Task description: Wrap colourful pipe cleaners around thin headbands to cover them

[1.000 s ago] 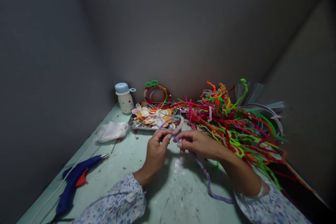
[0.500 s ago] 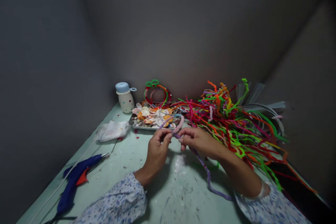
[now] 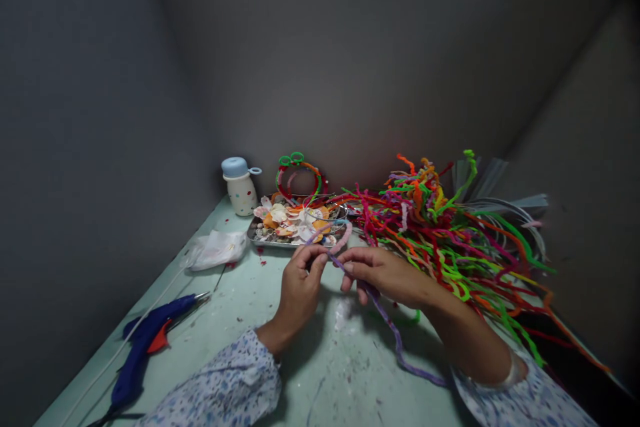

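In the head view, my left hand [image 3: 303, 278] pinches a thin headband [image 3: 342, 237] wrapped partly in pink, purple and blue fuzzy wire, just in front of the tray. A purple pipe cleaner [image 3: 393, 328] runs from that pinch point through the fingers of my right hand [image 3: 377, 272]. Its loose tail hangs down and curls along the table toward my right sleeve. My right thumb and index finger close on the purple strand a little to the right of my left fingertips. The exact join under my left thumb is hidden.
Behind my hands sits a metal tray [image 3: 280, 245] of flower pieces and beads. A tangled heap of pipe cleaners [image 3: 435, 233] covers the right side. Finished headbands [image 3: 320, 180], a bottle [image 3: 241, 193], a plastic bag [image 3: 217, 250] and a blue glue gun [image 3: 133, 363] stand or lie around the table [image 3: 235, 310].
My right hand has slid slightly right along the purple pipe cleaner, away from my left fingertips, and its lower fingers have spread. My left hand holds nearly still.
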`<state>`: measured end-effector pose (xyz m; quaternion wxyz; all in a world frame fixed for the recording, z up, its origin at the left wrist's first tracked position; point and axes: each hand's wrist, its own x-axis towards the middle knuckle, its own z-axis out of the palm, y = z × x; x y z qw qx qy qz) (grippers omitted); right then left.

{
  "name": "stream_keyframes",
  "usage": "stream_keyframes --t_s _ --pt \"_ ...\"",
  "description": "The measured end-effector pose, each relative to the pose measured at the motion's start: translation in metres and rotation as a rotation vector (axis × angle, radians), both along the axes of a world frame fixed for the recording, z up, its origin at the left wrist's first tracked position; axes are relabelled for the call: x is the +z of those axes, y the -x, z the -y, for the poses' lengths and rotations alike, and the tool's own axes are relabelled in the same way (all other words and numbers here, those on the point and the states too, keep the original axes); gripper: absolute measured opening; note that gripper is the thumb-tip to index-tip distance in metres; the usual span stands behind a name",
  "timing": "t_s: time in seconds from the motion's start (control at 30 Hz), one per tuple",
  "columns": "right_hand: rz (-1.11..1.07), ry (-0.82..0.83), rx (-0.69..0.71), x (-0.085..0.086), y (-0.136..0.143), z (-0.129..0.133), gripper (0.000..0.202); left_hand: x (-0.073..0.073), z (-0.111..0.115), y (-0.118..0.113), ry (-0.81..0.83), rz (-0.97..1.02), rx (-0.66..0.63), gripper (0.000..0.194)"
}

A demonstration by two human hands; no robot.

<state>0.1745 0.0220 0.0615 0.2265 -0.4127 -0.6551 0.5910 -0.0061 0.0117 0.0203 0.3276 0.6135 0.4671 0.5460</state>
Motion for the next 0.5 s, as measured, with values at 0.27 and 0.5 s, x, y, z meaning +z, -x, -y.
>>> stream_keyframes --t_s 0.27,0.5 --pt "0.254 -0.538 0.016 0.003 -0.008 -0.001 0.024 0.002 -0.002 0.002 -0.045 -0.027 -0.004 0.015" --pt "0.474 -0.894 -0.064 -0.009 -0.012 -0.008 0.008 0.004 -0.003 0.004 -0.025 -0.011 -0.005 0.015"
